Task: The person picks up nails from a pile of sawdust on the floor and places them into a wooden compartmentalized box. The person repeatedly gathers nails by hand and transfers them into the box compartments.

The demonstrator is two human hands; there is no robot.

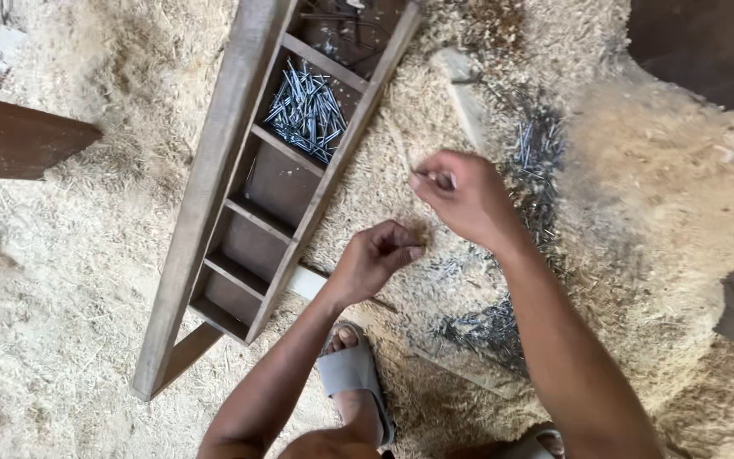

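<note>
Down on a floor thick with sawdust (70,280), the person crouches with both arms reaching into the middle of the frame. The right hand (462,194), just right of centre, has its thumb and fingertips pinched on something thin and pale, too small to name for sure. The left hand (375,257), just below and left of it, is curled into a loose fist, fingers folded against the palm; whether it holds anything I cannot tell.

Left of the hands, a long wooden tray with compartments (214,183) runs diagonally from the top centre to the lower left. A pile of shiny nails (307,112) fills one upper compartment. More loose nails (530,161) lie scattered on the sawdust right of the right hand. A grey sandal (352,372) shows at the bottom centre.
</note>
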